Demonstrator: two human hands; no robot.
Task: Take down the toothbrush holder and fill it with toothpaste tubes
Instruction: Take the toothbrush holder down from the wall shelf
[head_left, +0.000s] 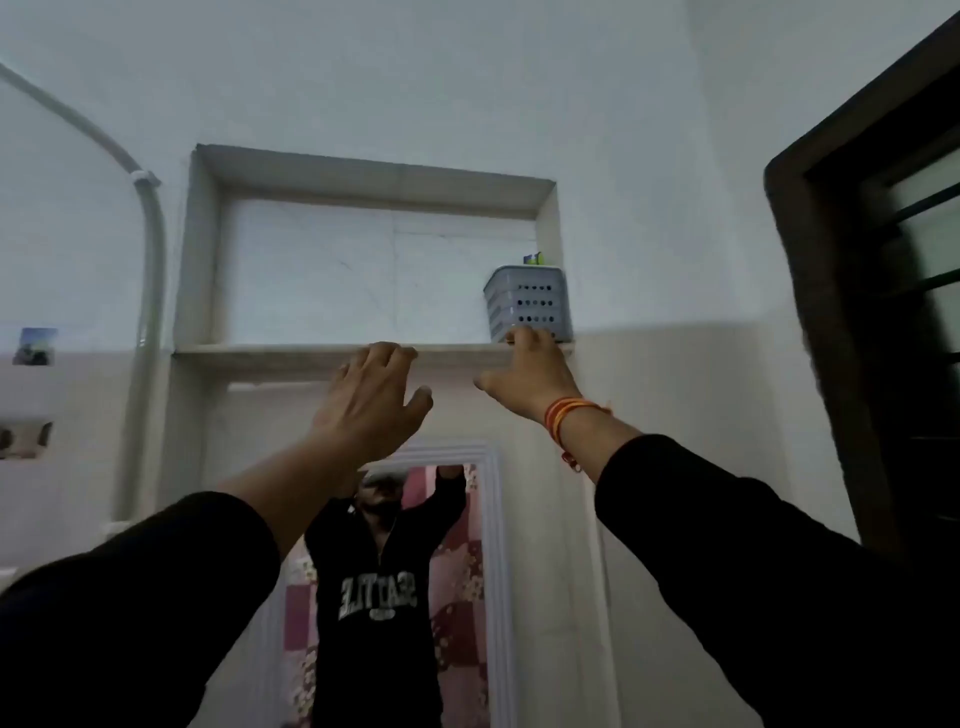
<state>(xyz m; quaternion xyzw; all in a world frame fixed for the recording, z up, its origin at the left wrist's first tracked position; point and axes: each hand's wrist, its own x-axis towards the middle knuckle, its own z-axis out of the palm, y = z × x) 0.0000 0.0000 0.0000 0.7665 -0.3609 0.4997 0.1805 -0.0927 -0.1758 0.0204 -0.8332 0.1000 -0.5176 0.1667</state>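
Note:
A grey toothbrush holder (527, 303) with rows of round holes stands at the right end of a high wall-niche shelf (291, 351). Something small, blue and green, pokes out of its top. My right hand (530, 371) is raised just below it, fingertips touching the holder's bottom front edge, fingers spread and not closed around it. My left hand (371, 400) is raised too, open, fingers apart, its tips at the shelf's front lip about a hand's width left of the holder. No toothpaste tubes are in view.
A mirror (493, 571) below the shelf reflects a person in a dark sweatshirt with arms raised. A grey pipe (148, 270) runs down the wall at left. A dark window frame (831, 312) stands at right.

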